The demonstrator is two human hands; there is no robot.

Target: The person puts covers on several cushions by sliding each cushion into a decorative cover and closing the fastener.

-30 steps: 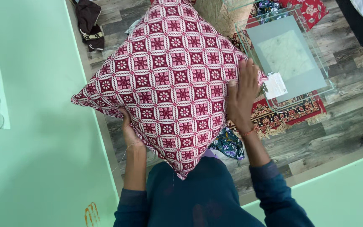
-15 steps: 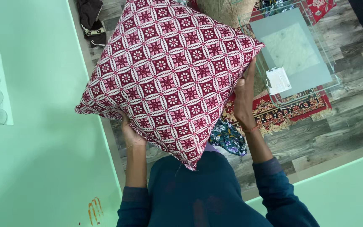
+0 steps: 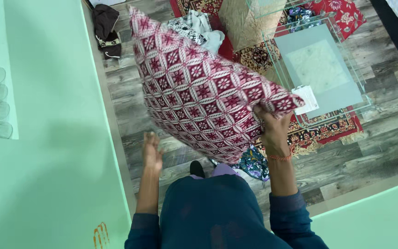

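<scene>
A maroon-and-white patterned cushion (image 3: 203, 92) is held tilted in the air above the wooden floor (image 3: 383, 133), pinched at its lower right corner by the right hand (image 3: 272, 127). The left hand (image 3: 152, 152) is spread open, just apart from the cushion. A glass tabletop (image 3: 318, 64) stands nearby on a red rug (image 3: 328, 124).

The right hand (image 3: 272, 131) grips a corner of the red patterned cushion (image 3: 199, 92) while the left hand (image 3: 152, 152) hangs open, off it.
</scene>
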